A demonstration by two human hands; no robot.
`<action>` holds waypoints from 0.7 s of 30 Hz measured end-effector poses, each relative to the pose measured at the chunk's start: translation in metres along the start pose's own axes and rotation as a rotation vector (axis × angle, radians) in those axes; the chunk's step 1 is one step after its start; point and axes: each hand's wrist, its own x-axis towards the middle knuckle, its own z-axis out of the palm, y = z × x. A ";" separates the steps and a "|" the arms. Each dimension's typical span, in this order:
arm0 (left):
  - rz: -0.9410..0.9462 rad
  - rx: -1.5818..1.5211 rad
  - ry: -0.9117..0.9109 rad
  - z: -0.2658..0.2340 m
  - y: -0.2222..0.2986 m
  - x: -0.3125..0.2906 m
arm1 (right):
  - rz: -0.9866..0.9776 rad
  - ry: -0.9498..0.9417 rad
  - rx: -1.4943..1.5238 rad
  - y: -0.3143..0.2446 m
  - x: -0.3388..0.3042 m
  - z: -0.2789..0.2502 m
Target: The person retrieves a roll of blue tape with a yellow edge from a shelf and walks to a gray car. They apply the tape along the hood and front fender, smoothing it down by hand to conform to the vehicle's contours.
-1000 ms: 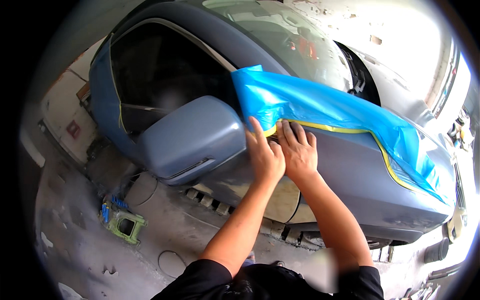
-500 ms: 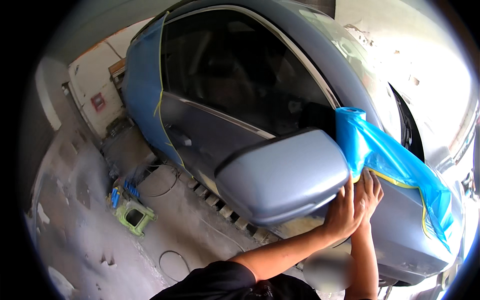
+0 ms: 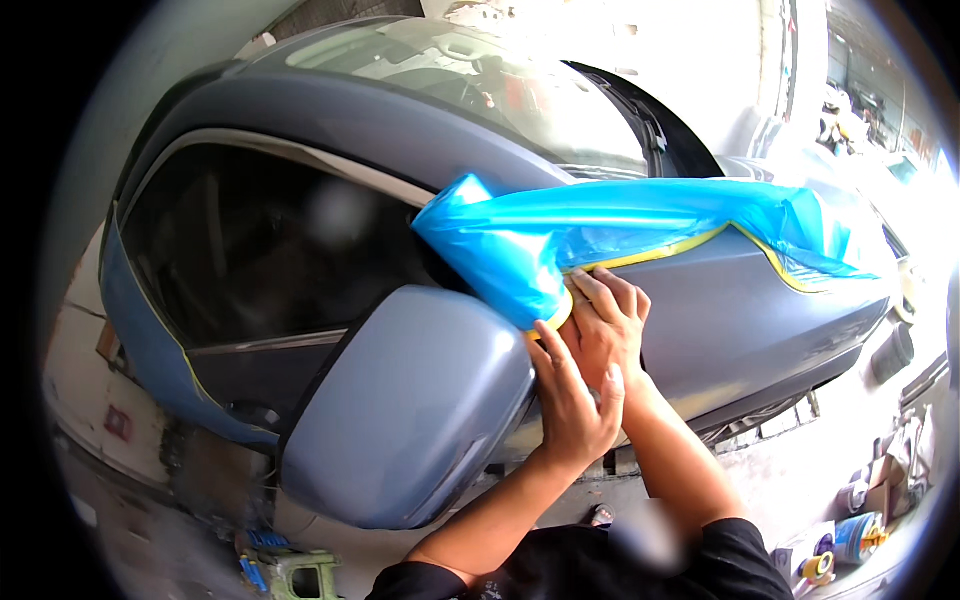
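Observation:
A roll of blue masking film (image 3: 510, 265) with a yellow tape edge (image 3: 672, 250) lies along the grey-blue car's front fender (image 3: 720, 310). Its thicker rolled end tilts beside the wing mirror (image 3: 410, 410). My left hand (image 3: 575, 405) is at the roll's lower end next to the mirror, fingers stretched out against the tape and thumb apart. Just beyond it, my right hand (image 3: 608, 325) rests with extended fingers on the tape edge at the fender. Some fingertips of both hands are hidden by the film and each other.
Blue film (image 3: 165, 350) covers the car's rear side. A green step stool (image 3: 305, 575) stands on the floor at lower left. At lower right are tape rolls (image 3: 818, 568) and a blue bucket (image 3: 858, 538). The windshield (image 3: 480, 90) lies beyond the film.
My view has turned toward the car's front. The film roll now leans over instead of standing upright in view. Both hands stay at the tape by the mirror, with the right fingers spread more.

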 end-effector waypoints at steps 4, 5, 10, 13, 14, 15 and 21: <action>-0.025 0.081 -0.054 0.000 0.002 -0.001 | 0.041 0.123 0.014 0.005 -0.002 0.014; -0.022 0.099 -0.074 -0.002 0.003 -0.003 | 0.051 0.139 -0.001 0.006 -0.006 0.019; 0.004 0.052 -0.337 -0.030 0.018 -0.041 | 0.049 0.190 -0.010 0.006 -0.006 0.022; -0.074 -0.111 -0.443 -0.091 0.007 -0.069 | 0.054 0.170 0.041 0.002 -0.009 0.022; -0.181 -0.106 -0.437 -0.117 -0.004 -0.081 | 0.049 0.212 0.037 0.003 -0.004 0.019; -0.513 -0.117 -0.343 -0.143 -0.014 -0.099 | 0.053 0.222 0.035 0.008 -0.002 0.019; 0.040 0.568 -0.092 -0.253 -0.117 -0.029 | 0.067 0.225 0.043 0.007 -0.008 0.026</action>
